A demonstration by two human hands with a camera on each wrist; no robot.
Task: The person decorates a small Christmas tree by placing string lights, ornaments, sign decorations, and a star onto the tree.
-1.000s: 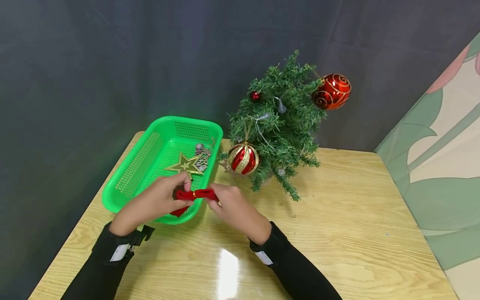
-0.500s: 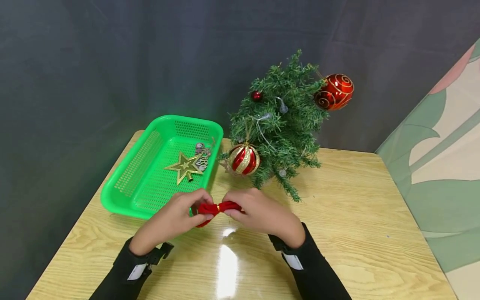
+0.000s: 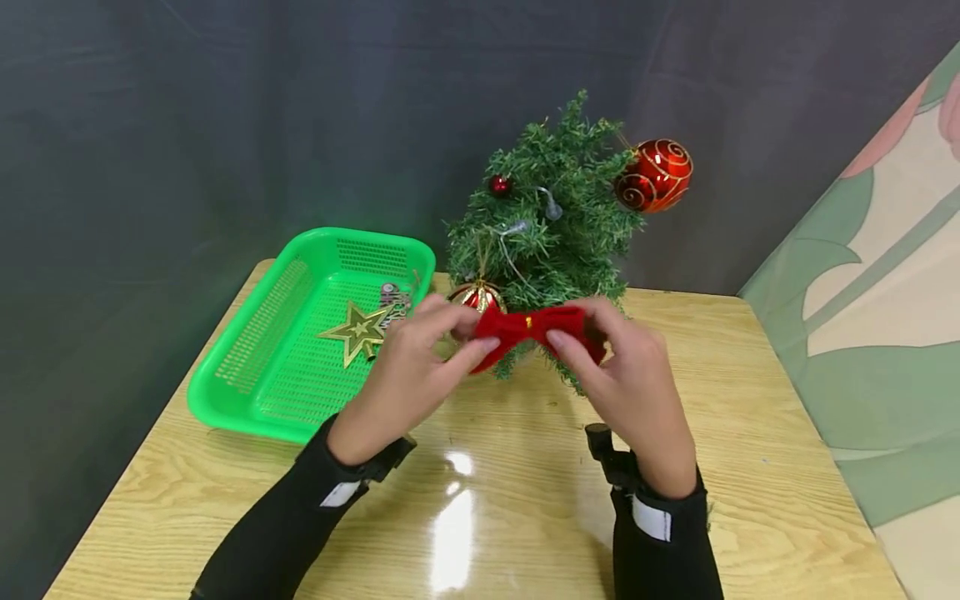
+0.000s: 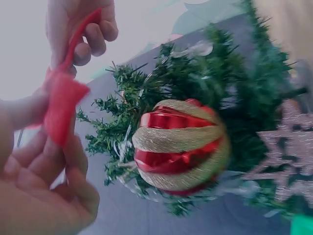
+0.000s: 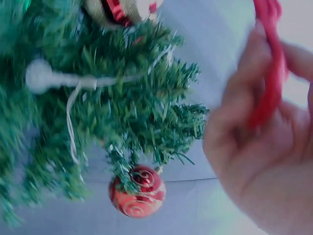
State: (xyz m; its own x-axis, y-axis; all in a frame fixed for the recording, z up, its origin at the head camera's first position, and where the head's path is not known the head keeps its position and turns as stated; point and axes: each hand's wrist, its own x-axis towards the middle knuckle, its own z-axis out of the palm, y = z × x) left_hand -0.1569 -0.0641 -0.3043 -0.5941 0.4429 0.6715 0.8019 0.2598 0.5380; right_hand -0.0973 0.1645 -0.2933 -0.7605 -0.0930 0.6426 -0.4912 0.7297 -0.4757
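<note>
A red fabric bow (image 3: 528, 325) with a gold tie at its middle is stretched between both hands, in front of the lower part of a small Christmas tree (image 3: 547, 225). My left hand (image 3: 412, 367) pinches the bow's left loop between thumb and fingers. On the other side my right hand (image 3: 630, 375) pinches the right loop. In the left wrist view the bow (image 4: 63, 107) appears edge-on, near a red and gold striped bauble (image 4: 178, 147) on the tree. The bow partly covers that bauble in the head view.
A green basket (image 3: 225, 400) stands at the left with a gold star (image 3: 356, 332) and a small lettered ornament (image 3: 393, 302) in it. A large red bauble (image 3: 655, 176) hangs at the tree's upper right. Dark cloth (image 3: 187, 125) rises behind the wooden table (image 3: 750, 433).
Both hands have carried the bow from over the basket's near corner rightward and up to in front of the tree. The bow now faces the head camera more fully spread.
</note>
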